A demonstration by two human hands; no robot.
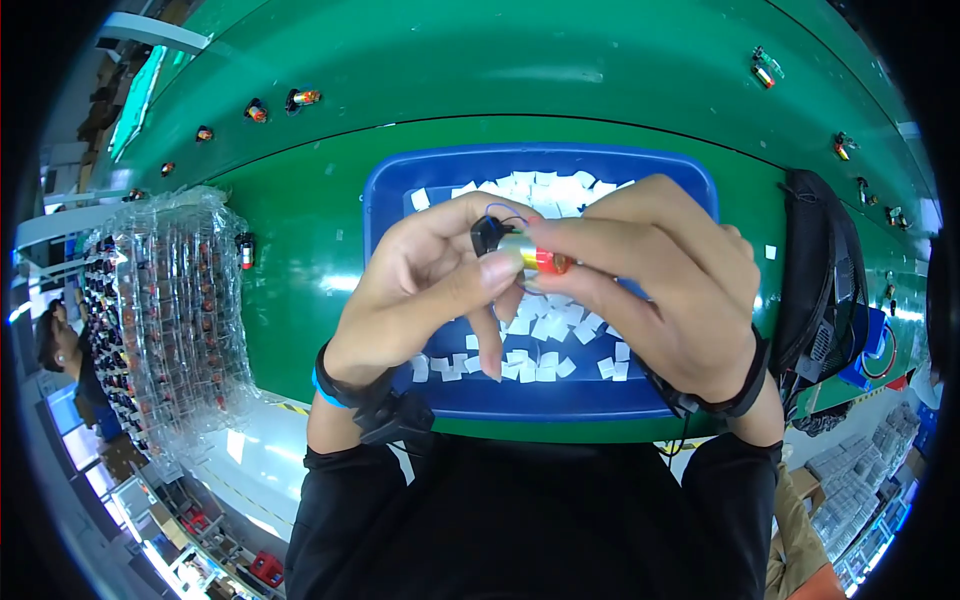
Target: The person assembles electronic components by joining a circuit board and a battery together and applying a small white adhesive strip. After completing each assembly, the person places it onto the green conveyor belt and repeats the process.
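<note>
Between both hands, over the blue bin, is a small red-and-gold battery-like cylinder (548, 261) with a black part (488, 235) and a thin blue wire at its left end. My left hand (425, 270) is closed on it, the thumb pressing the silvery-gold side and the black part lying against the fingers. From the right, the thumb and fingertips of my right hand (665, 275) pinch the red end. Beneath them stands the blue bin (540, 405), holding many small white square pieces (545, 325). Fingers partly hide the cylinder.
Left of the bin stands a stack of clear plastic trays (175, 320) filled with small parts. A black bag (815, 270) lies at right, near a blue object (868, 350). Similar cylinder assemblies (305, 97) dot the green table (450, 75). Another person (65, 340) is at far left.
</note>
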